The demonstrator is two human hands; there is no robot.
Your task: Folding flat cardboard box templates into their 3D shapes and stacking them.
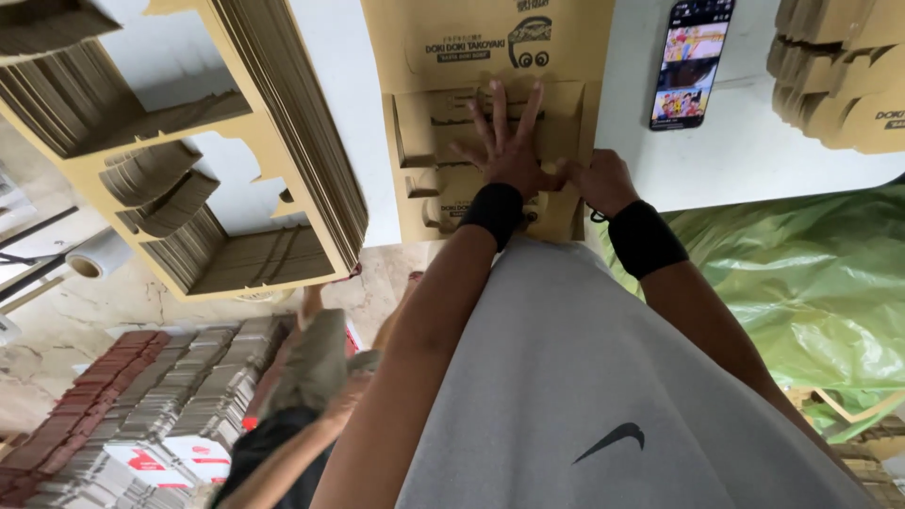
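Grey shirt [603, 377] close below; both hands on a die-cut cardboard blank [490, 123] at the white table [754, 160] edge.

Left hand [504, 151] spread flat, pressing the blank; right hand [599, 179] curled over its right edge. Seemingly mid-fold; firm creasing looks due. Phone [691, 61] right of it.

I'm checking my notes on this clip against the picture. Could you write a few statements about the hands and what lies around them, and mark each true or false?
1. The left hand lies flat, fingers spread, on a cardboard blank. True.
2. The right hand holds the phone. False: the phone lies apart on the white table; the right hand is closed at the blank's edge.
3. Both wrists wear black bands. True.
4. The phone's screen is dark. False: it is lit with colourful pictures.
5. A big stack of blanks sits left of the hands. True.
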